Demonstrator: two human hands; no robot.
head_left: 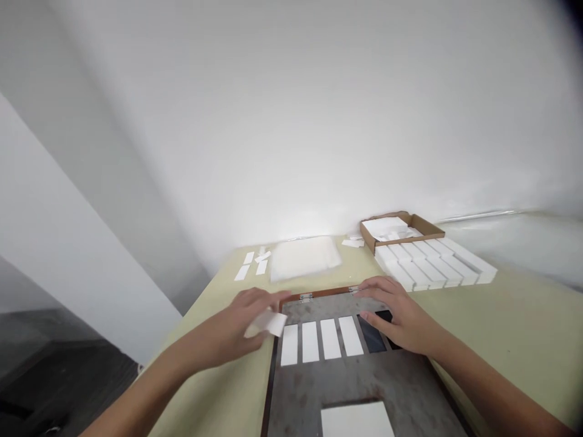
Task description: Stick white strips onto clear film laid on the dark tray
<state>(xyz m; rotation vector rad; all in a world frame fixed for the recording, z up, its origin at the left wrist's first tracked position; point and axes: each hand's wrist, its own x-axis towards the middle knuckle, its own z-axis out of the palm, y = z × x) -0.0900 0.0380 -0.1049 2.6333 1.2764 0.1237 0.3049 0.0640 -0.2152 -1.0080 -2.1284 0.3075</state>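
Observation:
A hinged grey metal plate (337, 382) with a brown edge lies before me, with rectangular slots across it. White rectangular cards (310, 342) sit in several slots; two slots under my right hand look dark. My left hand (248, 318) is at the plate's left edge, closed on a white card (277, 325); whether it holds more than one I cannot tell. My right hand (401, 315) is over the right end of the row, fingers apart, with no card visible in it. A larger white sheet (356, 420) lies in a lower recess.
Loose white cards (242, 272) lie at the table's back left, beside a blurred white sheet stack (305, 258). At the back right, a cardboard box (430, 227) with white pieces stands against rows of white stacks (437, 267). A wall rises behind the yellowish table (510, 328).

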